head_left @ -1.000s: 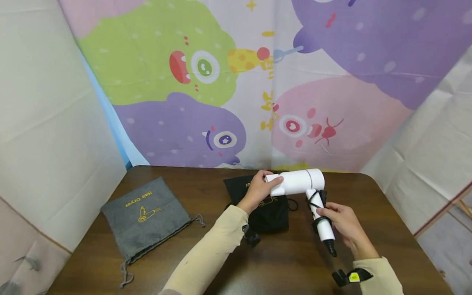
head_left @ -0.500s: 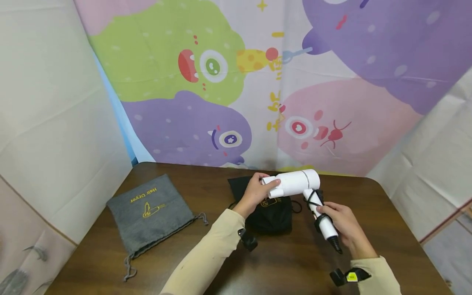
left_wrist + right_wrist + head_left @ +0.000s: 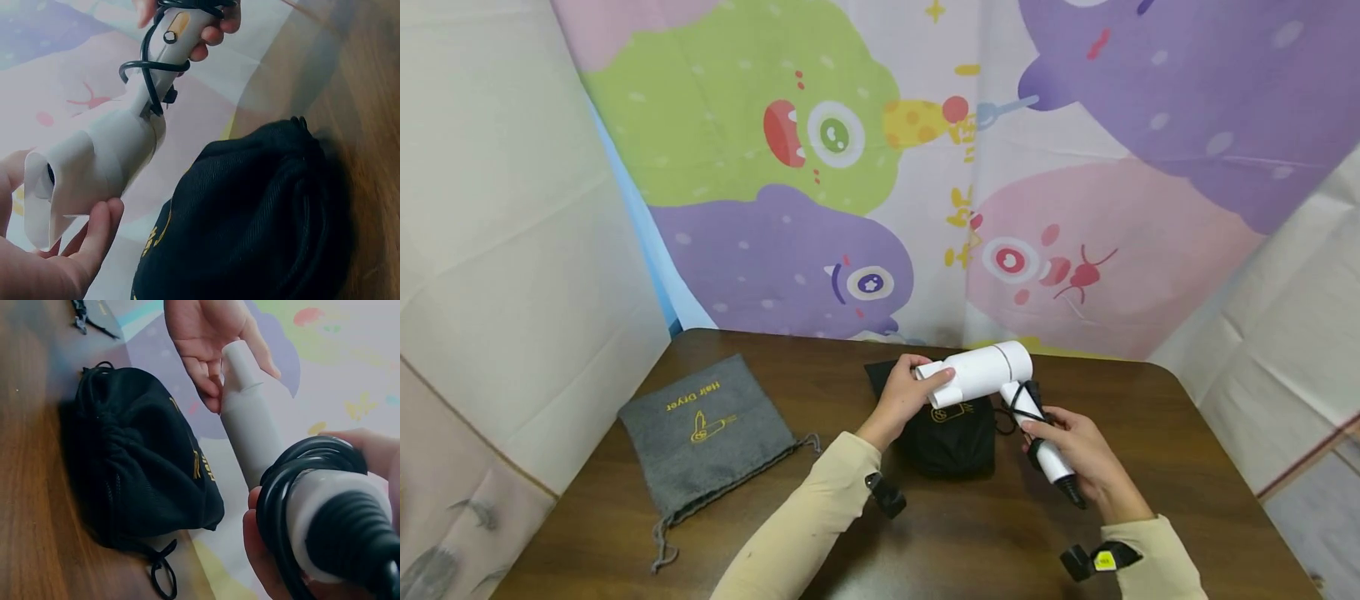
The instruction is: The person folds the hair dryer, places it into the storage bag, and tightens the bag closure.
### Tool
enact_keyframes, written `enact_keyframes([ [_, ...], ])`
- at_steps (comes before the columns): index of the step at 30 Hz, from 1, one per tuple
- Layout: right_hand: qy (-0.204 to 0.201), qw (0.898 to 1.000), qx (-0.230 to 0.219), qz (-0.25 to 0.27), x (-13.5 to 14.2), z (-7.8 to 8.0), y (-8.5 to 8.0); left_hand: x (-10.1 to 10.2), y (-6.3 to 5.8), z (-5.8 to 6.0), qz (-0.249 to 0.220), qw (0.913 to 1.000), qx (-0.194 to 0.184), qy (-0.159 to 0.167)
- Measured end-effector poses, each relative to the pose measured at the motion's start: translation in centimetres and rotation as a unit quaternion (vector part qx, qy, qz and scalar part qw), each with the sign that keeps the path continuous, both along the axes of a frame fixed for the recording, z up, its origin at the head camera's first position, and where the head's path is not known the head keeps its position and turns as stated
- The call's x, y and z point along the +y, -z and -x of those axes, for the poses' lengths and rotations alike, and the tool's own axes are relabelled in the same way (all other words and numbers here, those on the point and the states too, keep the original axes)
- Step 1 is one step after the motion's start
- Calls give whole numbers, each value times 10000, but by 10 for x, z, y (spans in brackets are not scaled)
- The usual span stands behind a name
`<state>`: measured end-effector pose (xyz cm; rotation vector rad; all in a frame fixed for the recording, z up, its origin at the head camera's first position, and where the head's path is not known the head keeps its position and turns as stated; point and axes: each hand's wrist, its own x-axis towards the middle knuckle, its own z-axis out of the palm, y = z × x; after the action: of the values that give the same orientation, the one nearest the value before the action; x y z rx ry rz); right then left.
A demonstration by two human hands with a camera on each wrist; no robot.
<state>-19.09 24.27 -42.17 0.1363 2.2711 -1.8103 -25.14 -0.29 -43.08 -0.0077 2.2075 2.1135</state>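
Observation:
Both hands hold a white hair dryer (image 3: 981,372) over the far right part of the table. The left hand (image 3: 904,398) grips its nozzle end (image 3: 65,187), thumb on one side and fingers on the other. Around the handle (image 3: 312,506), wrapped with a black cord (image 3: 150,65), curl the fingers of the right hand (image 3: 1082,446). Below and behind the dryer lies a bulging black drawstring bag (image 3: 951,446) with yellow print, partly hidden by the dryer and left hand in the head view.
A flat grey drawstring bag (image 3: 711,442) printed "Hair Dryer" lies at the left of the brown wooden table (image 3: 977,542). A cartoon-printed cloth (image 3: 820,250) hangs behind the table's far edge. Pale panels (image 3: 512,208) stand at both sides.
The hands have carried the hair dryer slightly left, and its barrel now slopes a little more. The head view has shifted slightly. Both bags lie where they were.

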Motion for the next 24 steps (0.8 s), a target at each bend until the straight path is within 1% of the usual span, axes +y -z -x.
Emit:
enact_keyframes([
  [4,-46,9998,30,-191,-4,2,1,-5,1,-2,32,10000,65,-21],
  [8,-99,9994,83,-320,-7,2,1,-10,2,-4,274,9995,123,-2],
  [10,-97,9993,100,-339,-8,2,0,-12,1,-5,388,9991,139,111],
  [13,-94,9993,131,-342,-10,1,-1,-17,-3,-7,504,9978,155,404],
  [15,-113,9992,167,-350,-10,1,-2,-21,-5,-9,506,9968,120,611],
  [18,-128,9991,204,-340,-11,0,-3,-27,-6,-11,551,9952,98,803],
  [20,-120,9991,242,-341,-12,1,-4,-30,-6,-13,527,9949,57,857],
  [24,-132,9982,382,-449,-15,1,-4,-34,-6,-17,539,9951,-10,827],
])
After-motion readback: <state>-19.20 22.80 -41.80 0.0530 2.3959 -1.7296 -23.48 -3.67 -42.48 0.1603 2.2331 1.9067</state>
